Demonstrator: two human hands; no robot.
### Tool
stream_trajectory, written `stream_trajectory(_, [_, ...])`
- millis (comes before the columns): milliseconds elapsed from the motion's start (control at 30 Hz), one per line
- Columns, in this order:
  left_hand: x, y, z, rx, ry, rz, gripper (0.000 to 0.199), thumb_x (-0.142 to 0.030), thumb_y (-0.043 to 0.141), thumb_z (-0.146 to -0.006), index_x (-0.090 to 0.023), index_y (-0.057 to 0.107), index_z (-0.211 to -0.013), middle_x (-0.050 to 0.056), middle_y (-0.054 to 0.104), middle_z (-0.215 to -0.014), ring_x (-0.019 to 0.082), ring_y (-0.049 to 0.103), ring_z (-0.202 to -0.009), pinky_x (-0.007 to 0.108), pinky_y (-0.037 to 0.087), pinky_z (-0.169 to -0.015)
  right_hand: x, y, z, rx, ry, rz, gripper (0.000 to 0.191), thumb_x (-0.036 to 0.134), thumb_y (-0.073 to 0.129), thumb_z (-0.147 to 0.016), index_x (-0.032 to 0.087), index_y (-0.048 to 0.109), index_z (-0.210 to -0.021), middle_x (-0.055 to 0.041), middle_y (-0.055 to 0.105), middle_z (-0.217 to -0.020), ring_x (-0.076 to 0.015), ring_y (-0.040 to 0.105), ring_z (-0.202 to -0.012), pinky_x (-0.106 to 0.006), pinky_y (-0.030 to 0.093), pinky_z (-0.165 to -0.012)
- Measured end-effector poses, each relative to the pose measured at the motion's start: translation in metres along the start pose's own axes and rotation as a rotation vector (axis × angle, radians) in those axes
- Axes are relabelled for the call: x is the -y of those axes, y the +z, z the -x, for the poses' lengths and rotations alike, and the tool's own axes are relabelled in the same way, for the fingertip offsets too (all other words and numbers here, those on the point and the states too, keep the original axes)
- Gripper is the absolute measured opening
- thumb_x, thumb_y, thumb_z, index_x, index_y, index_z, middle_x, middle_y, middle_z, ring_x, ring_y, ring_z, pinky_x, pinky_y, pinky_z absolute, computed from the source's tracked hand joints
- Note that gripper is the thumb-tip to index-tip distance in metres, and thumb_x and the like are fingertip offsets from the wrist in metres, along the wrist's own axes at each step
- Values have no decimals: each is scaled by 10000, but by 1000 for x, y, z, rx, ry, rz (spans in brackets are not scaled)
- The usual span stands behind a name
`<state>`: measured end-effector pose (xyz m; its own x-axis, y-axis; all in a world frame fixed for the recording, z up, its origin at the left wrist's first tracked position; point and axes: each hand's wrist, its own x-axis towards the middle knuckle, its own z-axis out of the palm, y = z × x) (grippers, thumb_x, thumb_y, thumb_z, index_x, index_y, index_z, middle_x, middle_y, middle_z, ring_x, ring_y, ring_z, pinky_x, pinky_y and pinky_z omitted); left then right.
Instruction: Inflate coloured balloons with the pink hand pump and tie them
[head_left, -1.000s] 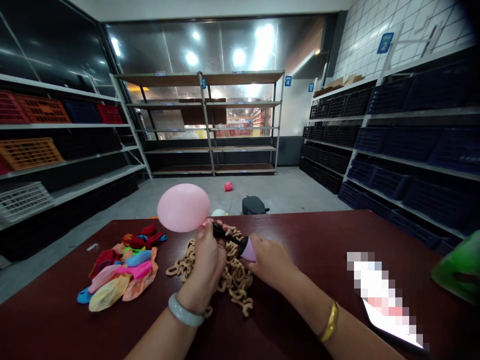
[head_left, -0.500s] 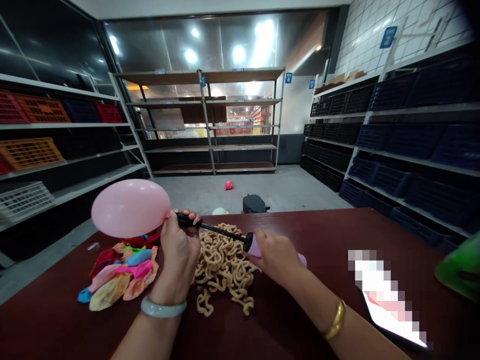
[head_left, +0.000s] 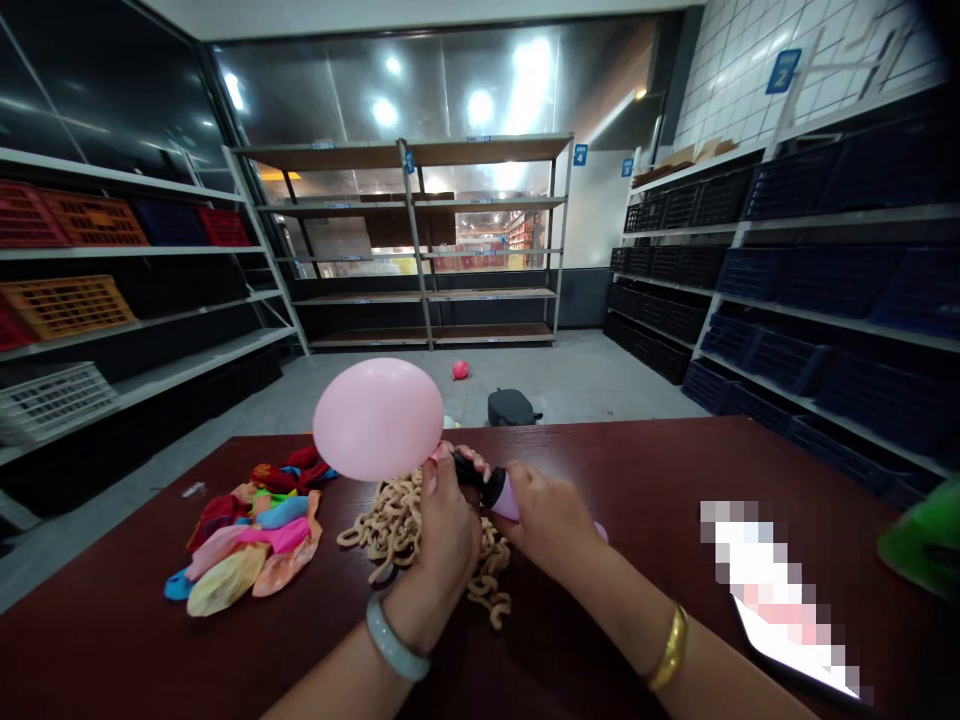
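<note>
A pink balloon (head_left: 378, 418), swollen with air, sits at the left end of a hand balloon pump. My left hand (head_left: 448, 525) pinches the balloon's neck and closes round the black end of the pump. Around the purple barrel of the balloon pump (head_left: 507, 497) my right hand (head_left: 551, 520) is wrapped. Both hands are close together, and the black rod between them is hidden. Beneath them lies a pile of tan curled snack-like pieces (head_left: 394, 525), partly covered by my left hand. Several limp balloons (head_left: 259, 535) in mixed colours are heaped to the left.
On the dark red table (head_left: 637, 470), a phone (head_left: 780, 610) with a blurred screen lies at the right. A green object (head_left: 922, 545) stands at the right edge. Beyond are a pink ball (head_left: 460, 370) and a dark grey item (head_left: 511, 406) on the floor, with crate-filled shelves on both sides.
My left hand has moved right with the pink balloon, up close to my right hand. The black rod that showed between the hands has slid into the purple barrel.
</note>
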<state>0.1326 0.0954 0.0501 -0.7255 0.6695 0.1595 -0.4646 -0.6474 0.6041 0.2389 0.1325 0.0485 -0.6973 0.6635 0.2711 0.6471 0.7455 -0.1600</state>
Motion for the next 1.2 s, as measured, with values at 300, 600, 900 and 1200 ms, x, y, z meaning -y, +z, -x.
stream_trajectory(300, [-16,-5,-17,-1,13,-21,185,-252,656,-775,-183,486,-800,-6,548,-718,118,546,-602,250,449,-566,-3,4,-2,-13,-29,-52,339,436,564,-854,197,492,-1084,-84,654,-1000,-232,647,-887,-294,426,-686])
stream_trajectory(600, [-73,-45,-85,-124,125,16,154,-172,611,-770,-179,460,-742,-12,515,-637,124,526,-557,234,408,-501,-10,2,-5,42,-45,-11,351,461,581,-836,205,510,-1065,-76,658,-1001,-233,644,-898,-304,430,-704])
stream_trajectory(900, [-71,-27,-64,-25,244,43,187,-235,670,-767,-181,491,-784,-12,508,-683,112,516,-607,231,428,-564,-16,-2,-5,-39,-42,62,448,478,578,-847,182,472,-1167,-110,627,-1052,-246,627,-902,-321,455,-705])
stream_trajectory(1200, [-22,0,-7,62,92,16,137,-282,618,-830,-201,509,-820,0,525,-766,121,529,-662,272,472,-643,-5,-1,0,-48,-53,15,460,450,590,-844,177,448,-1186,-101,623,-1034,-245,625,-906,-329,456,-712])
